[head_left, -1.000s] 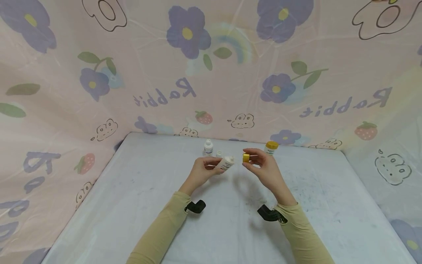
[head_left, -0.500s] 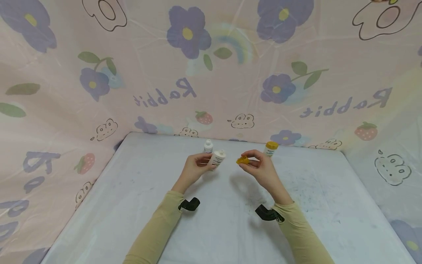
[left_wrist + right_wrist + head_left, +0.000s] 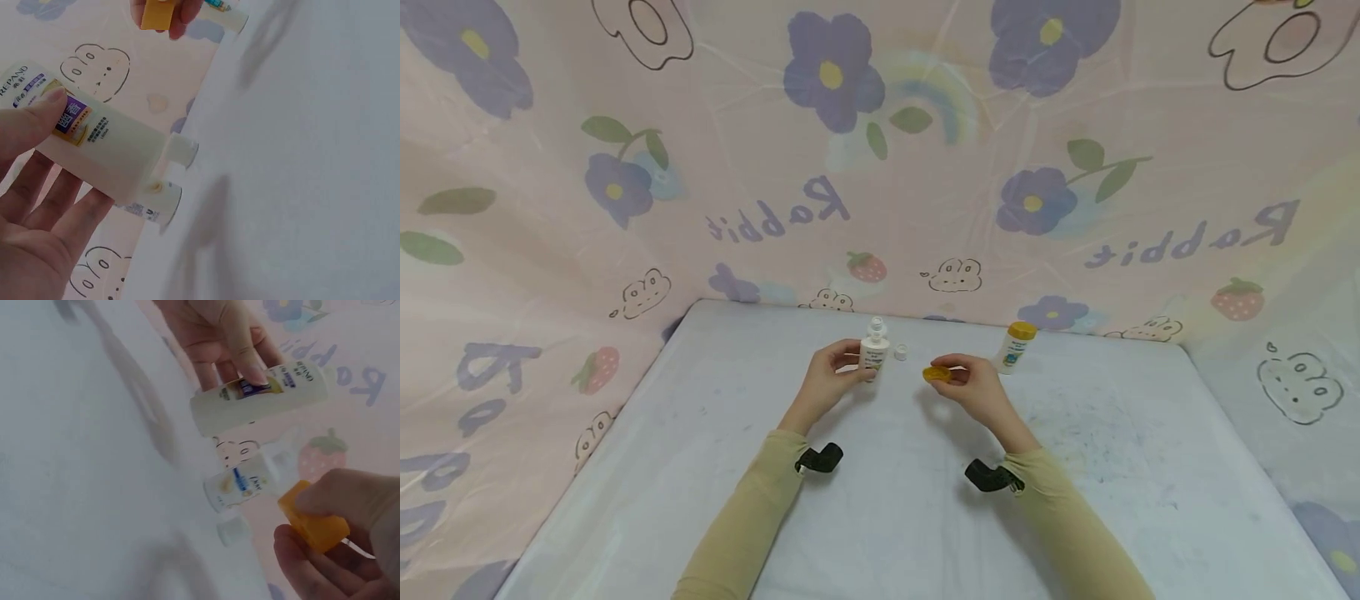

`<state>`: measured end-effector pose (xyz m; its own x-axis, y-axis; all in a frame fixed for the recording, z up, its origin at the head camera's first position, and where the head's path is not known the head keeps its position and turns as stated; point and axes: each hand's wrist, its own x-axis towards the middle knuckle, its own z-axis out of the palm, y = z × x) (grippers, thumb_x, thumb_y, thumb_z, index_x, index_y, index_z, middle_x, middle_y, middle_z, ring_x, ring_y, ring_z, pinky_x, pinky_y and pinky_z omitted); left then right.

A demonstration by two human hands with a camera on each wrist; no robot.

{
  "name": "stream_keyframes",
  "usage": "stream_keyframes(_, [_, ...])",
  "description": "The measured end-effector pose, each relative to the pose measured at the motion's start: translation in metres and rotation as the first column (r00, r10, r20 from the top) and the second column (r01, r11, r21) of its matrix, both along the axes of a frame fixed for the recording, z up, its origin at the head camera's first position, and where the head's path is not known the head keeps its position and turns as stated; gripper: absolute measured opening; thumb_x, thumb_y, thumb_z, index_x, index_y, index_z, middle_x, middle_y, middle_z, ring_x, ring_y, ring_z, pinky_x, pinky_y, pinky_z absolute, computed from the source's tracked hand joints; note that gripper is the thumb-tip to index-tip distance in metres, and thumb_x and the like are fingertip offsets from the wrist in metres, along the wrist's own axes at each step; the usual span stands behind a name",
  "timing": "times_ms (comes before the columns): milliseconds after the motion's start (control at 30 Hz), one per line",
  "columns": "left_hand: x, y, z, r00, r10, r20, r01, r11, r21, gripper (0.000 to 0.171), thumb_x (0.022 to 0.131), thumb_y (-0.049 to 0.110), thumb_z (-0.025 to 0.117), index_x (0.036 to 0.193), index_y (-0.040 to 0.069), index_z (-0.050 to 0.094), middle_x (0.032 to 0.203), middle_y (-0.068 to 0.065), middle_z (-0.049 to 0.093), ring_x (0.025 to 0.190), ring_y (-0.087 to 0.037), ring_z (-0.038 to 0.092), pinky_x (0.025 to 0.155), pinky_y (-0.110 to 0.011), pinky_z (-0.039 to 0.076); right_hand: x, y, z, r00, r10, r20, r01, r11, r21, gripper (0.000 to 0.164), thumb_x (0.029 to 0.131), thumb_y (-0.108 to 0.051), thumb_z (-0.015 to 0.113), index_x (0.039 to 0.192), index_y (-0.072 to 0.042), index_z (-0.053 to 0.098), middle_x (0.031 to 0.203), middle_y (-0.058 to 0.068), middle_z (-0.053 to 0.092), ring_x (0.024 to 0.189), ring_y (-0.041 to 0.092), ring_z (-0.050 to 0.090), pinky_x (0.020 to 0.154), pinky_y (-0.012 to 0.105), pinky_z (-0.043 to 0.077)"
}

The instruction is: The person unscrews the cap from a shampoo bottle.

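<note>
My left hand (image 3: pixel 823 379) grips an uncapped white bottle (image 3: pixel 873 354) with its thumb across the label, as the left wrist view also shows. The bottle stands nearly upright, just above or on the table; I cannot tell which. My right hand (image 3: pixel 977 387) pinches a yellow cap (image 3: pixel 936 374) between thumb and fingers, a little to the right of that bottle. Behind the held bottle stands a second white bottle, mostly hidden in the head view; its Dove label (image 3: pixel 240 481) shows in the right wrist view. A small white cap (image 3: pixel 900 352) lies on the table beside them.
A white bottle with a yellow cap (image 3: pixel 1017 348) stands toward the back right of the white-covered table (image 3: pixel 880 517). Patterned pink sheets (image 3: pixel 910 208) rise along the back and sides. A black wrist mount (image 3: pixel 820 458) sticks out from each sleeve.
The left hand has moved left and brought its bottle from tilted to nearly upright. The right hand has shifted slightly left and turned the yellow cap. The small white cap has come into clear view.
</note>
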<state>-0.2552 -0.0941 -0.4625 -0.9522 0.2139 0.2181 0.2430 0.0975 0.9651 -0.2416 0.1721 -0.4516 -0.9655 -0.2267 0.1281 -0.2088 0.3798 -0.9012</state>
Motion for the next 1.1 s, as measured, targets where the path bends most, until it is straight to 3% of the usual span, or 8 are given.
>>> stream_keyframes(167, [-0.010, -0.001, -0.013, 1.000, -0.016, -0.002, 0.016, 1.000, 0.017, 0.043, 0.077, 0.002, 0.080, 0.117, 0.002, 0.064, 0.116, -0.012, 0.063, 0.105, -0.026, 0.061, 0.087, -0.033, 0.052, -0.011, -0.005, -0.013, 0.999, 0.015, -0.041, -0.012, 0.996, 0.084, 0.029, 0.079, 0.001, 0.075, 0.106, 0.001, 0.067, 0.107, 0.014, 0.066, 0.094, 0.026, 0.065, 0.081, 0.032, 0.055])
stream_keyframes(333, [-0.017, 0.000, -0.022, 1.000, -0.023, 0.005, 0.023, 0.999, 0.033, 0.043, 0.076, 0.000, 0.079, 0.116, 0.000, 0.063, 0.116, -0.014, 0.062, 0.105, -0.029, 0.061, 0.088, -0.034, 0.052, -0.021, -0.014, -0.020, 1.000, 0.016, -0.023, -0.012, 0.989, 0.149, 0.028, 0.076, 0.000, 0.077, 0.102, -0.001, 0.067, 0.102, 0.011, 0.067, 0.092, 0.026, 0.064, 0.083, 0.039, 0.053])
stream_keyframes(633, [-0.026, 0.002, -0.028, 0.999, -0.005, 0.037, 0.004, 1.000, 0.029, 0.042, 0.076, -0.002, 0.078, 0.116, 0.000, 0.063, 0.116, -0.014, 0.062, 0.105, -0.028, 0.061, 0.091, -0.031, 0.050, -0.032, -0.034, -0.028, 1.000, 0.023, 0.014, -0.025, 0.980, 0.200, 0.026, 0.076, -0.001, 0.077, 0.100, -0.004, 0.066, 0.101, 0.009, 0.067, 0.092, 0.024, 0.062, 0.081, 0.036, 0.053])
stream_keyframes(1100, [-0.035, 0.002, -0.033, 0.999, -0.016, 0.051, 0.015, 1.000, 0.028, 0.042, 0.077, -0.003, 0.077, 0.116, -0.001, 0.062, 0.115, -0.016, 0.062, 0.105, -0.029, 0.062, 0.091, -0.033, 0.051, -0.038, -0.047, -0.033, 0.999, -0.014, 0.043, 0.003, 0.971, 0.240, 0.027, 0.076, -0.001, 0.078, 0.101, -0.007, 0.068, 0.101, 0.005, 0.067, 0.091, 0.019, 0.059, 0.080, 0.033, 0.051])
